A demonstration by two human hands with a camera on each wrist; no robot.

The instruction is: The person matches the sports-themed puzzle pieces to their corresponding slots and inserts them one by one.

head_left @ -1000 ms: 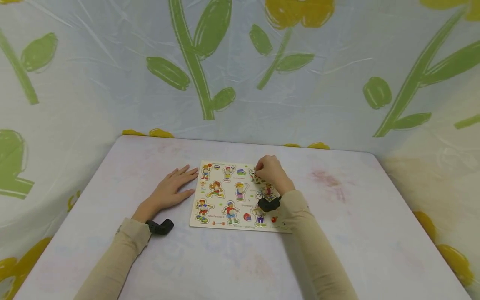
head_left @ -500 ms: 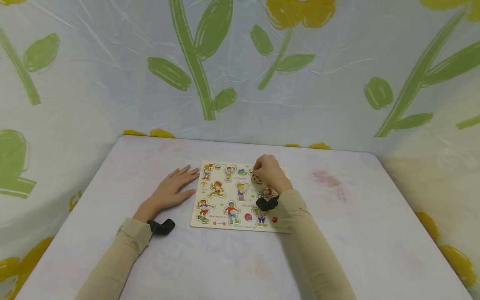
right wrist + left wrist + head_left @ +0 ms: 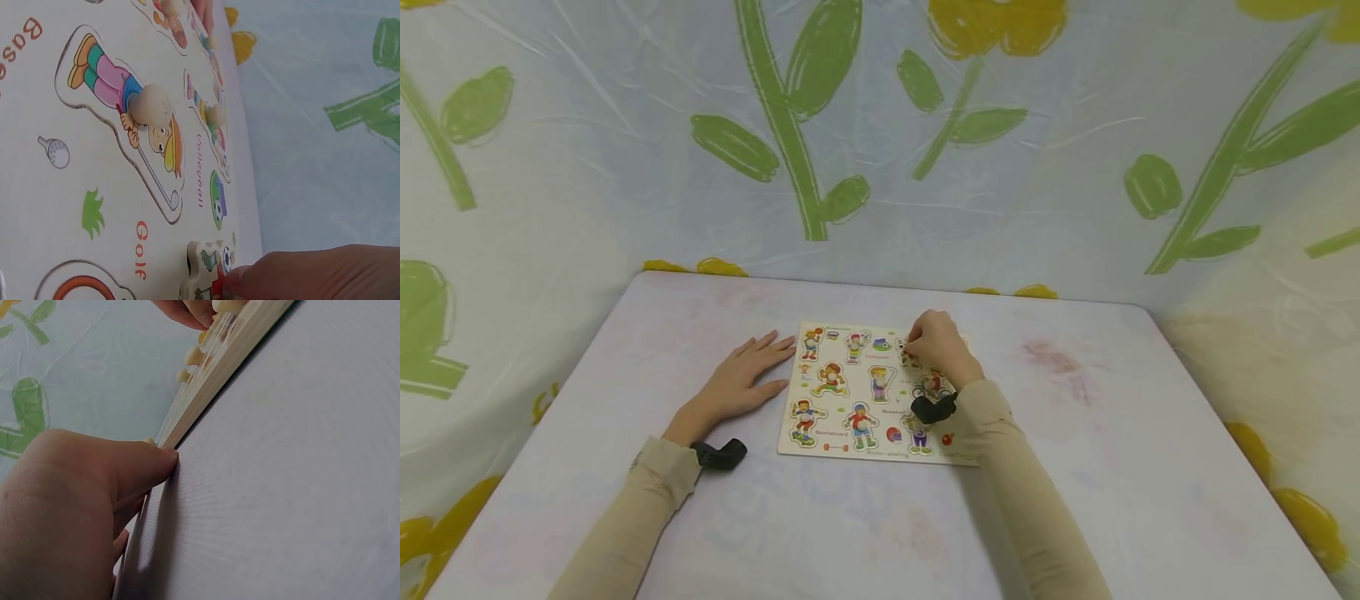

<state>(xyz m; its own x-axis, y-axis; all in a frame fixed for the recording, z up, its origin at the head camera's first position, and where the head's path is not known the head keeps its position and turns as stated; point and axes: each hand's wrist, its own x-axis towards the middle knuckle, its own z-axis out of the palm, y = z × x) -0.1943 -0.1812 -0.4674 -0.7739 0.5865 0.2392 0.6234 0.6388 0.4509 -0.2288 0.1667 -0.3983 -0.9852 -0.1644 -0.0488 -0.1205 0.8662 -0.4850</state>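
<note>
A wooden knob puzzle board (image 3: 850, 387) with cartoon sports figures lies on the table. My right hand (image 3: 942, 343) is over its upper right part and pinches a soccer player puzzle piece (image 3: 209, 269). In the right wrist view the thumb (image 3: 294, 275) presses by the printed ball, and the piece's edge stands a little proud of the board. The palm hides most of the piece in the head view. My left hand (image 3: 741, 379) rests palm down at the board's left side, fingers spread; its thumb (image 3: 147, 465) is right at the board's edge.
Other knobbed pieces sit in their recesses, among them a golfer (image 3: 882, 384), a runner (image 3: 831, 379) and a skater (image 3: 861, 425). The right forearm covers the board's lower right corner. A flower-printed curtain (image 3: 880, 150) surrounds the white table (image 3: 820, 533).
The right hand has shifted slightly left, and the soccer player piece has turned and come lower toward the board. The left hand has stayed in place.
</note>
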